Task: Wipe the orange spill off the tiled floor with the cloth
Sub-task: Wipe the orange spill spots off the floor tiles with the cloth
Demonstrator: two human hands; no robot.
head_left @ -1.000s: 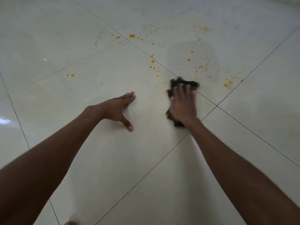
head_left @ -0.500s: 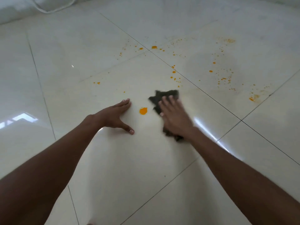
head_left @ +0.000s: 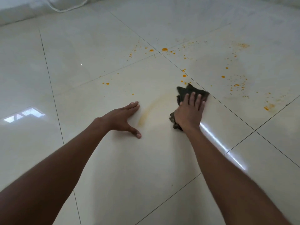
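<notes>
At the far left a bright window reflection (head_left: 24,115) lies on the glossy pale tiled floor (head_left: 81,46), and a thin white cord (head_left: 68,8) loops along the top edge. The left hand (head_left: 121,118) rests flat on the floor, palm down, its fingers (head_left: 134,105) held together and pointing away, the thumb spread wide toward the viewer; it holds nothing. Just to its right a faint curved orange smear (head_left: 151,109) runs across the tile, between the two hands. Further right the right hand (head_left: 189,113) presses flat on the dark cloth (head_left: 190,90), fingers (head_left: 192,99) slightly apart and laid on top of it rather than curled around it. The cloth is crumpled, sticking out beyond the fingertips and under the wrist, its far corner touching a dark grout line (head_left: 227,109). Orange drops (head_left: 164,49) and fine specks are scattered beyond the cloth and off to the right, with a smudged patch (head_left: 268,107) near the right edge
</notes>
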